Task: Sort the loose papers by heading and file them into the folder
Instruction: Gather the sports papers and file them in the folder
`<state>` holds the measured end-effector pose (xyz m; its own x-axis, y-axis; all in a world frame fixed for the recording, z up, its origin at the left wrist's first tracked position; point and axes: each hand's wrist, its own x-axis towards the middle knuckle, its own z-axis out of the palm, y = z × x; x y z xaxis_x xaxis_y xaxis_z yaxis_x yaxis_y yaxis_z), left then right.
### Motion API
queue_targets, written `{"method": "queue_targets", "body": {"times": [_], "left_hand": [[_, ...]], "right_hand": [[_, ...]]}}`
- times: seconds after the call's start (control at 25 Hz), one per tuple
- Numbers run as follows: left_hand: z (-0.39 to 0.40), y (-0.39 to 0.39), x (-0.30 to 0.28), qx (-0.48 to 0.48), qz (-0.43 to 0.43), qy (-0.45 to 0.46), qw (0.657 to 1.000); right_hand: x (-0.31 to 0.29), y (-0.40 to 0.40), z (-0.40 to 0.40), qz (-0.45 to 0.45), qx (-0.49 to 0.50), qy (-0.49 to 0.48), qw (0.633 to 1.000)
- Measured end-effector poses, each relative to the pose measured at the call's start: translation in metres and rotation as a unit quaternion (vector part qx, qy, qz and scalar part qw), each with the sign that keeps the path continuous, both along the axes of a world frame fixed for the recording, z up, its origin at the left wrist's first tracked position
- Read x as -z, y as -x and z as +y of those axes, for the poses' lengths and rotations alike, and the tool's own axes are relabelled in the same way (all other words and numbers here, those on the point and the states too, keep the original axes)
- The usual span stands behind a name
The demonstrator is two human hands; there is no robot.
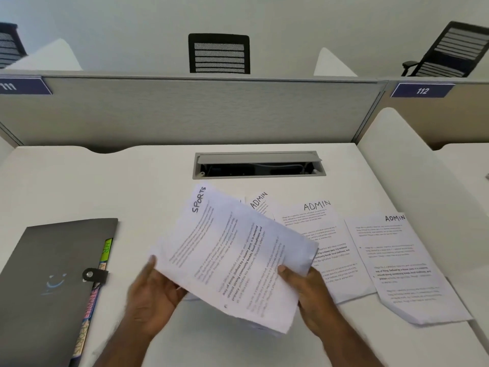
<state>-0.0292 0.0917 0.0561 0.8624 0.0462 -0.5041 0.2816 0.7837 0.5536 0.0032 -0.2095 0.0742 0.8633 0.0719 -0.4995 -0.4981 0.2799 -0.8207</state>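
Note:
Both hands hold a stack of white papers (227, 258) headed SPORTS, tilted above the desk centre. My left hand (153, 295) grips the stack's lower left edge, thumb on top. My right hand (309, 295) grips its right edge. Three sheets headed ADMIN lie flat on the desk: one (260, 203) mostly hidden behind the stack, one (328, 242) to its right, one (404, 263) furthest right. A closed grey folder (53, 282) with a snap strap lies at the left, coloured tabs reading HR and SPORTS showing along its right edge.
An open cable tray (259, 165) is recessed in the white desk (92, 186) behind the papers. A grey partition (198, 112) closes the back. A white side divider (412, 176) rises at the right. Black mesh chairs stand beyond the partition.

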Motion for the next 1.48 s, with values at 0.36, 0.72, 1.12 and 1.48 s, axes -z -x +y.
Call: {"method": "queue_targets", "body": {"times": [0.36,0.72,1.12,1.48], "left_hand": [[0.041,-0.026,-0.038,0.261,-0.053,-0.285,0.921],[0.005,-0.031,0.0,0.092,-0.075,-0.404,0.907],[0.004,-0.037,0.02,0.096,-0.012,-0.449,0.888],[0.031,-0.061,-0.03,0.155,-0.056,-0.347,0.923]], "right_hand": [[-0.029,-0.024,-0.033,-0.124,-0.139,0.093,0.978],[-0.006,-0.029,-0.015,-0.217,-0.045,0.201,0.954],[0.017,-0.032,-0.007,-0.182,-0.011,0.249,0.951],[0.015,-0.043,-0.029,-0.086,-0.173,0.121,0.974]]}}
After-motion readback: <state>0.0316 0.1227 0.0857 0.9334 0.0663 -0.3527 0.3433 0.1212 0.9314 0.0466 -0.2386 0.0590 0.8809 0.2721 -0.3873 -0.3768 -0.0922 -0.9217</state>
